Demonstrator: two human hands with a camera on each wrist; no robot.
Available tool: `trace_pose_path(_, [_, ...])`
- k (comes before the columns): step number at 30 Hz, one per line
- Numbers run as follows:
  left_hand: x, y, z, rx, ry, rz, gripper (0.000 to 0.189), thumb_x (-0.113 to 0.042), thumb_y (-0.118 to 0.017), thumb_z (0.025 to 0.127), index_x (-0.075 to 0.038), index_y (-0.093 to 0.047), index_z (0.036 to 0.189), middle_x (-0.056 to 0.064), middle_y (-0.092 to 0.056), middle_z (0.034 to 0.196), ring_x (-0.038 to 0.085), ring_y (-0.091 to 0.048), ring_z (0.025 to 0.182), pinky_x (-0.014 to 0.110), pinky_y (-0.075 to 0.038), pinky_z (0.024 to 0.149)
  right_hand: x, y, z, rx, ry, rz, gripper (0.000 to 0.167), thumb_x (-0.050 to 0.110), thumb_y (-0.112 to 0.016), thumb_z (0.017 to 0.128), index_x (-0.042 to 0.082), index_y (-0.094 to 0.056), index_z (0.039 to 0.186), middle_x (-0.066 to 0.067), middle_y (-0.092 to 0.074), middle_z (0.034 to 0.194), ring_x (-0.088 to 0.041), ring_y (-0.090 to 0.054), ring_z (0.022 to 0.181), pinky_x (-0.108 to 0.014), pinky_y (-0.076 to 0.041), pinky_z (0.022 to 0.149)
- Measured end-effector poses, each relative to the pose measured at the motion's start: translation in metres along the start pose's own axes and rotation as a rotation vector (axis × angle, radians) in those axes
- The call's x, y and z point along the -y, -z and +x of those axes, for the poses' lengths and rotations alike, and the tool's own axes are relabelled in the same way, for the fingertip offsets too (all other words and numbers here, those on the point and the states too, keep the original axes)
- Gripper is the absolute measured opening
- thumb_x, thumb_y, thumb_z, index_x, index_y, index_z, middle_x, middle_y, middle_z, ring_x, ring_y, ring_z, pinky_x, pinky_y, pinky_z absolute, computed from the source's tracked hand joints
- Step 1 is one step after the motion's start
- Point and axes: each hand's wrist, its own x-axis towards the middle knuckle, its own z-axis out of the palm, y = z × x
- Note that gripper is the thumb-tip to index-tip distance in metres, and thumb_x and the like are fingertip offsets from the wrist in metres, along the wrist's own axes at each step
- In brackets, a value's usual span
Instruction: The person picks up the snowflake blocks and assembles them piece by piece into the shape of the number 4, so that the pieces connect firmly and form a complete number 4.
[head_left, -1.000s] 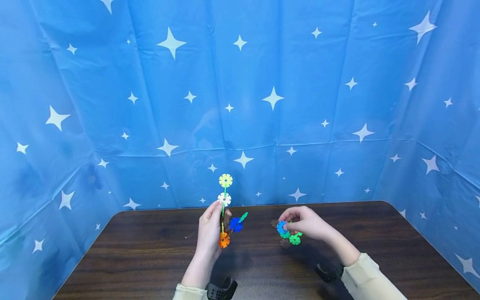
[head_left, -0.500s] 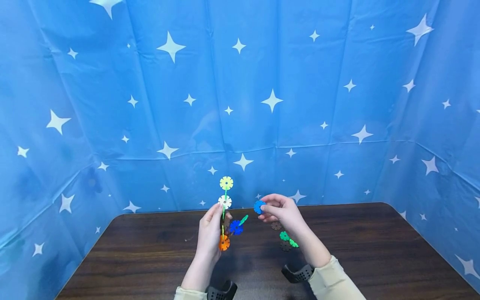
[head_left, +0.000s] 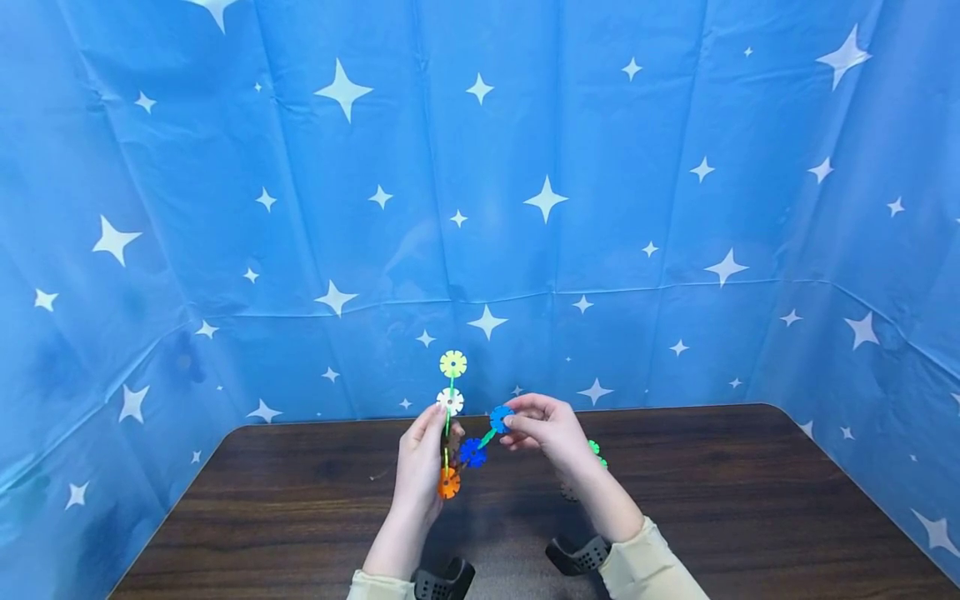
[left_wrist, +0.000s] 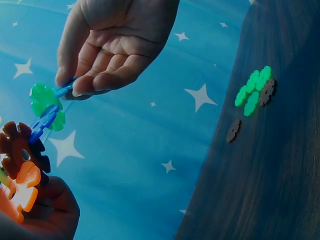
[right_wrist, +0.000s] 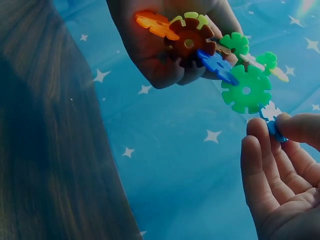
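My left hand (head_left: 416, 467) holds up a chain of interlocking snowflake discs. A yellow disc (head_left: 453, 364) tops it, with a white disc (head_left: 450, 402) below and an orange disc (head_left: 448, 483) at the bottom. From a brown disc (right_wrist: 175, 42) a side branch runs out through a dark blue disc (head_left: 472, 453) to a green disc (right_wrist: 255, 82). Thumb and fingertips of my right hand (head_left: 558, 437) pinch a light blue disc (head_left: 500, 419), its edge right at that green disc's rim. Part of the chain is hidden behind the left fingers.
Loose green discs (left_wrist: 254, 82) and brown discs (left_wrist: 233, 131) lie on the dark wooden table (head_left: 285, 500), partly behind my right forearm in the head view. A blue curtain with white stars (head_left: 480, 208) hangs around the table's back and sides.
My right hand has lifted the light blue disc from the loose pile and carried it left to the chain's green disc. The left hand has stayed almost still with the chain.
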Motion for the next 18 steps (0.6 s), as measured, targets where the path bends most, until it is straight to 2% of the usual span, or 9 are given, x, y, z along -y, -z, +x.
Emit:
trace_pose_path(5, [0.001,0.000,0.001,-0.004,-0.013,0.018,0.030,-0.028,-0.044,0.105,-0.007,-0.061,0.091,0.002,-0.056,0.072,0.013,-0.042,0.054,0.023,-0.039,0.048,-0.003,-0.003,-0.001,-0.001,-0.004,0.018,0.026,0.001,-0.066,0.089,-0.011,-0.061,0.112,-0.010,-0.070,0.085,-0.017,-0.068,0.070,-0.042,-0.057,0.074])
trace_pose_path(8, [0.001,0.000,0.001,-0.012,-0.021,0.023,0.033,-0.029,-0.045,0.104,-0.003,-0.061,0.091,0.002,-0.055,0.071,0.013,-0.041,0.054,0.024,-0.038,0.048,-0.004,-0.006,-0.003,-0.017,0.014,0.027,0.026,-0.001,-0.065,0.089,-0.012,-0.062,0.112,-0.011,-0.069,0.083,-0.017,-0.069,0.070,-0.045,-0.056,0.076])
trace_pose_path(18, [-0.001,0.000,-0.001,0.001,-0.039,0.005,0.033,-0.026,-0.044,0.105,0.000,-0.059,0.090,0.002,-0.053,0.069,0.012,-0.040,0.054,0.023,-0.037,0.047,-0.001,-0.013,-0.009,-0.039,0.074,0.063,0.021,-0.005,-0.064,0.088,-0.014,-0.062,0.107,-0.012,-0.068,0.081,-0.018,-0.069,0.069,-0.044,-0.057,0.073])
